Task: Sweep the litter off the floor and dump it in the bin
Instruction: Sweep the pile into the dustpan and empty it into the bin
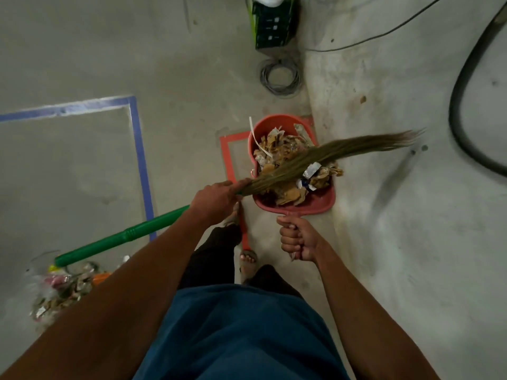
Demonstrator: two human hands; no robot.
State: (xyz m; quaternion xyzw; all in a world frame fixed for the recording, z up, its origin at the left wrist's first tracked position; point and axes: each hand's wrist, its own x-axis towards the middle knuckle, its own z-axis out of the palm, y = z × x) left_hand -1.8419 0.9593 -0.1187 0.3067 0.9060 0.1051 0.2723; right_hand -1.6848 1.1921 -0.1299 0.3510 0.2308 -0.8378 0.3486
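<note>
Your left hand gripped the broom right where its green handle met the grass bristles. The bristles lay across the top of the red bin and the red dustpan, and their tips stuck out past both to the right. Your right hand was curled tight around the dustpan's handle. The dustpan was held against the near side of the bin. You could not tell if it was tipped.

Litter filled the pan and the bin, mostly brown scraps and crumpled wrappers. A white strip hung over the bin's left rim. The bin stood on the grey floor, by a square of red tape. A bigger square of blue tape lay to the left.

A second pile of litter sat on the floor at the lower left, under the end of the green handle. A coil of grey wire and a green box were beyond the bin. A thick black hose curved along the right side. Your feet in sandals stood just behind the bin.
</note>
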